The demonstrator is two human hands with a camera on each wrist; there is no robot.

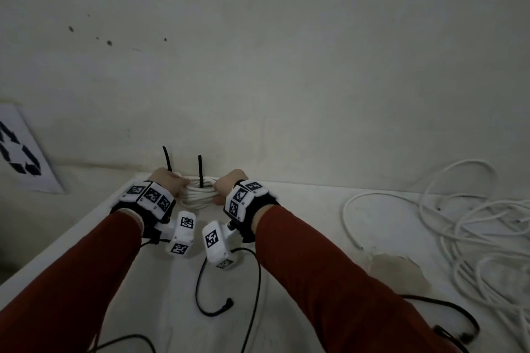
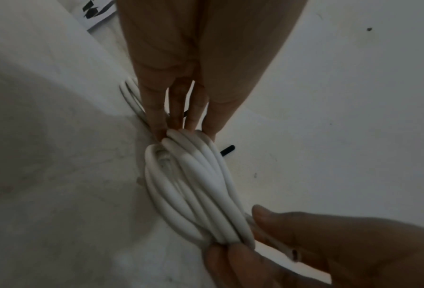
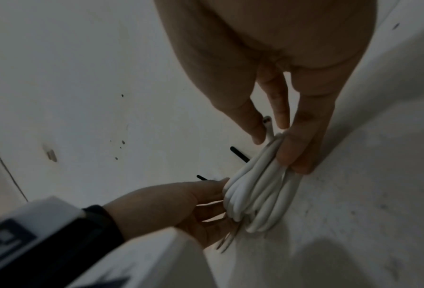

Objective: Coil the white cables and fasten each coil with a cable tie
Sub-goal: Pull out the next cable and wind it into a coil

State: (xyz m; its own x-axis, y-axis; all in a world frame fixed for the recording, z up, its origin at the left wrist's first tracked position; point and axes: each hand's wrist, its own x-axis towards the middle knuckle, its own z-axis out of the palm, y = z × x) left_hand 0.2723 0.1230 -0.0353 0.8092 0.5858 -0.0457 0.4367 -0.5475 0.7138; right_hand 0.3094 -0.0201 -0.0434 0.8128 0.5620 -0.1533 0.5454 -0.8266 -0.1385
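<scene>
The coil of white cable lies on the white table, close to the wall, held at both ends; the left hand grips one end with fingers curled round the bunched turns, and the right hand pinches the other end, thumb on one side and fingers on the other. Two black cable ties stand up out of the coil, one at the middle, one beside the left hand; whether either is pulled tight I cannot tell. The cable looks light and smooth, with a springy stiffness; I judge the turns will want to open and slide over one another if the grip slackens, so the bundle is best squeezed across all the turns at once, near a tie, not by a single strand. A cut end of the cable pokes out beside the right fingers and may work loose. A loose heap of white cable lies on the table to the right, well apart, not yet coiled.
</scene>
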